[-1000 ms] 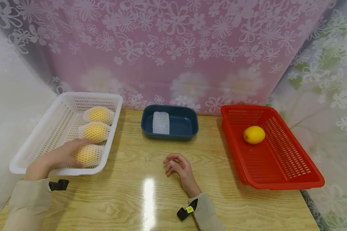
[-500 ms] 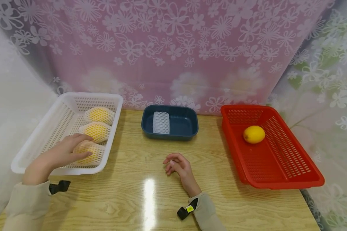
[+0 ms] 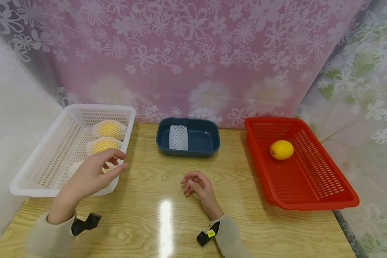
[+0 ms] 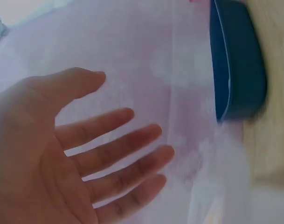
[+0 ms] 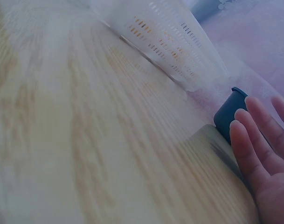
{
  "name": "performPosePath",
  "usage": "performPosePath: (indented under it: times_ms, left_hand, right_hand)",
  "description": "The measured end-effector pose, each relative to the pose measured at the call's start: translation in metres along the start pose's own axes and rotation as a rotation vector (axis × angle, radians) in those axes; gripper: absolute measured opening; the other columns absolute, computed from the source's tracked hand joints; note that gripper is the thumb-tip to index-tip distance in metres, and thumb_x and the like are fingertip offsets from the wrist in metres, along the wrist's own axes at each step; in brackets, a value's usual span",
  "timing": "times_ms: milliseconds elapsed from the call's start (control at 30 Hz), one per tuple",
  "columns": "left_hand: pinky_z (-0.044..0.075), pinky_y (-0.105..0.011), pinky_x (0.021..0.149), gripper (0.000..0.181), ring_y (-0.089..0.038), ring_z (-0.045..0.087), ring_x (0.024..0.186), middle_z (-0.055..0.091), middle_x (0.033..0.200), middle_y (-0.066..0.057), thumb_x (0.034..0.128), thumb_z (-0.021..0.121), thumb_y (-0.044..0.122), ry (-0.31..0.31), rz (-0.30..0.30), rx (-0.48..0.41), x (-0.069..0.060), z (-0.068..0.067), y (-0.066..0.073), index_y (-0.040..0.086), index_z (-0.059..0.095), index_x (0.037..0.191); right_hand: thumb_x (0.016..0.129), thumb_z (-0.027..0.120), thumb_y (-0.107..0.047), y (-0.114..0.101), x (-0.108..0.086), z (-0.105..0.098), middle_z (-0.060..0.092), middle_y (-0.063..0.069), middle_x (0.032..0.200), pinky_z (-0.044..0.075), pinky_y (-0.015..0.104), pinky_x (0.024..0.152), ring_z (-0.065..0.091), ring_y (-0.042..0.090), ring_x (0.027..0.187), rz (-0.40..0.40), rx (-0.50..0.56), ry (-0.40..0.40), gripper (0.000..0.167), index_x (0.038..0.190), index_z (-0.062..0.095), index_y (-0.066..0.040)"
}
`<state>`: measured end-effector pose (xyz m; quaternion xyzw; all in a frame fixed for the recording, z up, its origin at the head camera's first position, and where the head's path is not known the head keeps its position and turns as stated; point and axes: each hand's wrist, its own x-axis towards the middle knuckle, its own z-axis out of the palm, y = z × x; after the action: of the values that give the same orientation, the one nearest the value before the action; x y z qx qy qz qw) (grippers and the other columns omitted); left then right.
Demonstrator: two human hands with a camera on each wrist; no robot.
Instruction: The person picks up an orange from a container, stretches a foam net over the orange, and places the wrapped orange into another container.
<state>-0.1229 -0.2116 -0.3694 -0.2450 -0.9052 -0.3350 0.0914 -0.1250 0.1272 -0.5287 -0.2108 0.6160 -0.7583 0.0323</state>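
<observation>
My left hand (image 3: 91, 173) is raised over the front right part of the white basket (image 3: 46, 154), its fingers spread and nothing held. In the left wrist view the palm and all fingers of that left hand (image 4: 93, 158) show bare. Beneath it, the nearest net-wrapped yellow fruit is mostly hidden. Behind lie two more yellow fruits in white foam nets, a middle one (image 3: 104, 144) and a far one (image 3: 109, 129). My right hand (image 3: 200, 190) rests over the wooden table with loosely bent fingers, holding nothing, in front of the dark blue tray (image 3: 204, 138).
An empty white foam net sleeve (image 3: 178, 137) lies in the left of the blue tray. To the right stands a red basket (image 3: 296, 186) with a bare lemon (image 3: 281, 149) in it. A pink flowered curtain (image 3: 180, 53) hangs behind the table (image 3: 132, 222).
The left hand has come away from the nearest net-wrapped fruit, rising and moving right towards the basket's rim. The fruit stays in the basket. My right hand has kept its place.
</observation>
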Motion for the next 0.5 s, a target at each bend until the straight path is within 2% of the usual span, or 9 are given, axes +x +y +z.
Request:
performPosePath:
  times_ms: [100,200,300,400,500]
  left_hand:
    - [0.053,-0.03,0.069,0.014,-0.011,0.063,0.085,0.068,0.102,0.007,0.0946,0.068,0.013,-0.041,0.032,-0.161,0.0,0.021,0.004,0.017,0.068,0.109]
    - [0.055,-0.03,0.072,0.012,-0.011,0.064,0.087,0.068,0.101,0.007,0.0968,0.065,0.012,-0.097,0.026,-0.341,0.002,0.051,0.004,0.017,0.068,0.107]
    - [0.056,-0.035,0.075,0.013,-0.021,0.066,0.089,0.069,0.103,-0.004,0.0997,0.059,0.008,-0.159,0.012,-0.603,0.004,0.088,0.003,0.008,0.067,0.11]
    - [0.056,-0.042,0.073,0.016,-0.032,0.066,0.086,0.068,0.102,-0.018,0.1009,0.054,0.003,-0.204,0.021,-0.855,0.005,0.126,0.005,-0.006,0.062,0.112]
    - [0.056,-0.044,0.073,0.022,-0.035,0.065,0.085,0.066,0.101,-0.025,0.1021,0.051,0.003,-0.243,0.037,-1.01,0.006,0.158,0.009,-0.015,0.056,0.115]
  right_hand:
    - [0.102,0.052,-0.011,0.002,-0.001,0.001,0.059,0.036,0.102,0.057,0.042,0.063,0.055,0.051,0.072,-0.013,0.004,0.002,0.035,0.12,0.048,0.02]
    - [0.102,0.053,-0.007,0.003,-0.002,0.002,0.062,0.033,0.097,0.057,0.039,0.062,0.057,0.046,0.07,-0.044,-0.026,0.056,0.027,0.113,0.054,0.016]
    - [0.101,0.055,-0.004,0.0,-0.004,0.004,0.065,0.028,0.087,0.057,0.035,0.06,0.06,0.036,0.066,-0.084,-0.083,0.147,0.017,0.103,0.061,0.011]
    - [0.1,0.057,-0.006,-0.007,-0.007,0.006,0.067,0.021,0.081,0.056,0.033,0.061,0.062,0.028,0.065,-0.081,-0.127,0.209,0.016,0.095,0.064,0.007]
    - [0.101,0.056,-0.01,-0.022,-0.011,0.007,0.068,0.013,0.079,0.056,0.031,0.063,0.063,0.021,0.065,-0.042,-0.108,0.243,0.021,0.094,0.064,0.008]
